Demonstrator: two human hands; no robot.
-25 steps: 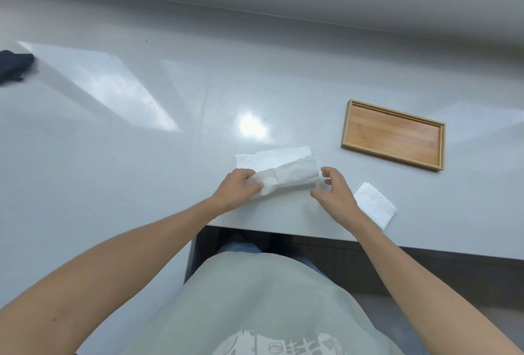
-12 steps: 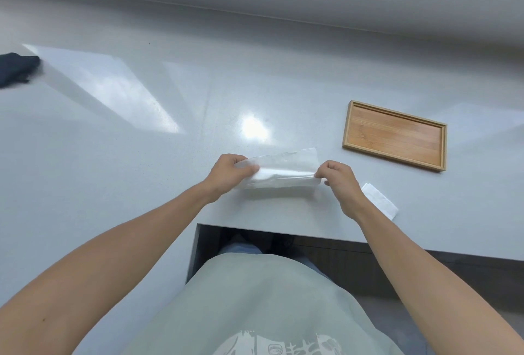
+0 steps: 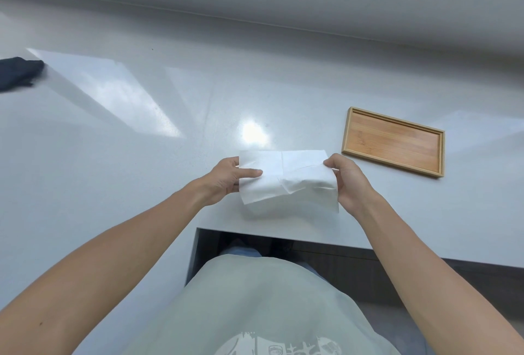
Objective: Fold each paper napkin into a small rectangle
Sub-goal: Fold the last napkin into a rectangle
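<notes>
A white paper napkin (image 3: 286, 181) hangs in the air above the near edge of the grey table, spread between both hands and partly folded, with creases across it. My left hand (image 3: 226, 181) pinches its left edge, thumb lying across the front of the sheet. My right hand (image 3: 347, 180) pinches its upper right corner. The small folded napkin seen earlier to the right is hidden behind my right hand and arm.
A shallow wooden tray (image 3: 392, 142) with nothing in it lies on the table to the right of my hands. A dark cloth-like object (image 3: 18, 72) sits at the far left edge. The grey table (image 3: 127, 142) has a notch at its near edge below the napkin.
The napkin has been lifted off the table and opened out wider between my hands, which have risen and moved slightly apart.
</notes>
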